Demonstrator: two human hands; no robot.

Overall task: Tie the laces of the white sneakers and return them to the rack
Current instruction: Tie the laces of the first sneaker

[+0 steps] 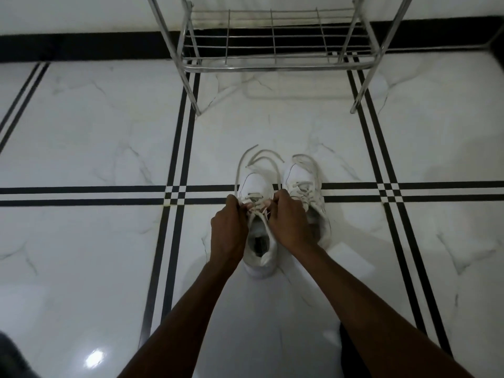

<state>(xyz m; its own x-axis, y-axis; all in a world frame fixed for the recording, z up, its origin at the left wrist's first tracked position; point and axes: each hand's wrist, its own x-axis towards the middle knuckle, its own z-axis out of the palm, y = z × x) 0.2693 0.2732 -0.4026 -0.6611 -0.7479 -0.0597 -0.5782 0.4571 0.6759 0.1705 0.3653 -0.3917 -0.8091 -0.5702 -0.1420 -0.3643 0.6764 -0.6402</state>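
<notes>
The rack [275,50] is cut off by the top edge. The hands [230,227] hide the left sneaker's [257,186] knot area, and one hand covers part of the right sneaker [305,184].

I take this for a home, most likely an entryway or hall. I see a polished white marble-look floor [81,132] crossed by black inlay stripes [109,195], a black skirting band [81,46] along a plain white wall [81,12], and a chrome wire shoe rack [272,50] standing against it, with white sneakers [283,200] on the floor just before it.
</notes>
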